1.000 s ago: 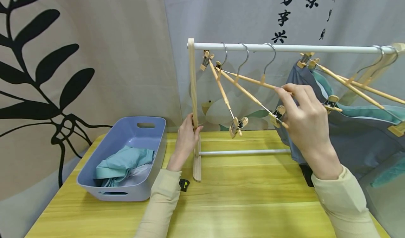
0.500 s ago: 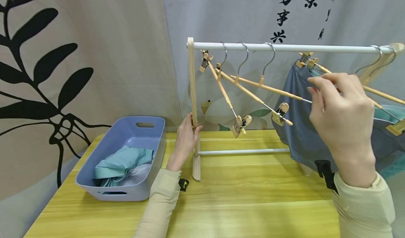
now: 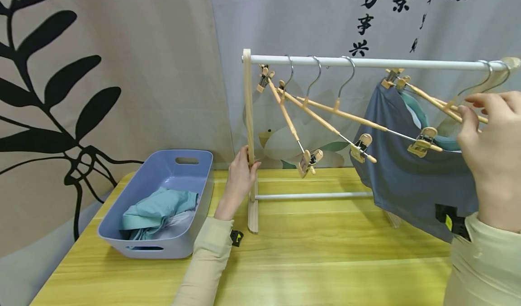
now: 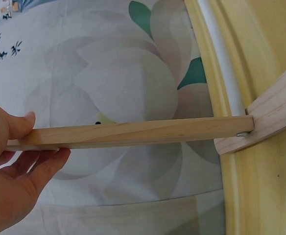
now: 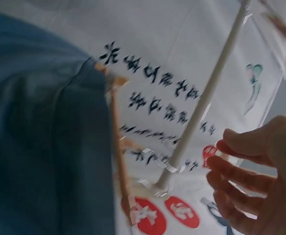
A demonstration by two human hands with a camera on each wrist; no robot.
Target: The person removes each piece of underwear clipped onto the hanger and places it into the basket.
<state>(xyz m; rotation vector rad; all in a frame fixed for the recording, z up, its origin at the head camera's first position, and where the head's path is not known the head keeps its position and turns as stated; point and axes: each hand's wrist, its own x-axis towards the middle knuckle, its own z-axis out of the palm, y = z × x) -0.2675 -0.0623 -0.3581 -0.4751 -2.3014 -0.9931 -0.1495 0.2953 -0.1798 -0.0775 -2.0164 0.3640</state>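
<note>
Rack post (image 3: 248, 107): at the left end; the left hand (image 3: 239, 174) pinches it.
Right hand (image 3: 494, 150): loosely bent, gripping nothing, near the right hangers (image 3: 431, 99).
Dark blue cloth (image 3: 407, 184): clipped on the right; that part looks done.
Bare hangers (image 3: 359, 118): three, on the left.
Bin (image 3: 179, 247): left on the table (image 3: 317, 251); green cloth (image 3: 163, 206) inside, probably yet to hang.

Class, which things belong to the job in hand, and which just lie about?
Likely the job:
- white-railed wooden rack
- pale wooden clip hangers
- blue-grey fabric garment
- lavender plastic basket
- crumpled teal cloth

Just surroundings:
- grey printed fabric backdrop
- yellow wooden table
</note>
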